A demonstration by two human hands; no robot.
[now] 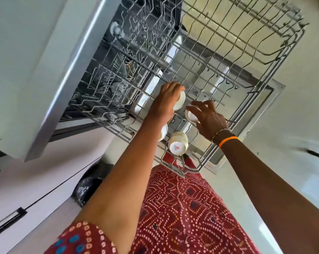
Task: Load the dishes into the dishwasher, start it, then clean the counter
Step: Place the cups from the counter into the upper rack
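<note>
The dishwasher's upper wire rack [246, 99] is pulled out in front of me over the open door. My left hand [167, 101] grips a white cup [180, 102] upside down on the rack. Just to its right, my right hand [206, 118] holds a second white cup [190, 115], fingers curled over it. Two more white cups stand upside down nearer to me: one with a red logo on its base [178, 143], the other [163, 132] partly hidden behind my left forearm. The lower rack [107, 85] sits inside the machine.
The white counter edge [50, 79] overhangs at the left. White cabinet fronts with a black handle [6, 222] run below it. A black bag [87, 189] lies on the floor by my left side. My red patterned dress fills the bottom of the view.
</note>
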